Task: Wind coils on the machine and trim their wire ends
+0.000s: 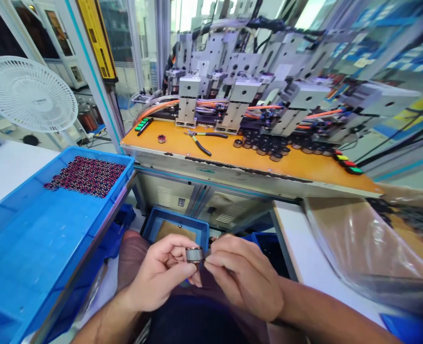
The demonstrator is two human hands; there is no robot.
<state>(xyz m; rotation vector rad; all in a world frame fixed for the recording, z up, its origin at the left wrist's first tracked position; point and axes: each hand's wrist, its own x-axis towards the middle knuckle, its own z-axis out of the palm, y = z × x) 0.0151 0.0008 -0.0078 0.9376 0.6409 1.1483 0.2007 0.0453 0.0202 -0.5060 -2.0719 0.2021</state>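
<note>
Low in front of my lap, a small motor stator (194, 255) shows a grey metal side wall and dark, coppery rims. My left hand (164, 270) is closed around it, thumb below and index finger above. Close by on the right is my right hand (242, 272), its thumb and fingertips pinched together at the stator's right edge. Whatever those fingertips hold, if anything, is too small or hidden to make out.
On the orange bench (146, 143) lie pliers (200, 143), a single stator (161, 138) and several dark round parts (265, 145) below a fixture machine (243, 91). A blue tray (35, 243) at left holds many reddish stators. Plastic sheeting (358, 239) covers the right side; a fan (30, 95) stands far left.
</note>
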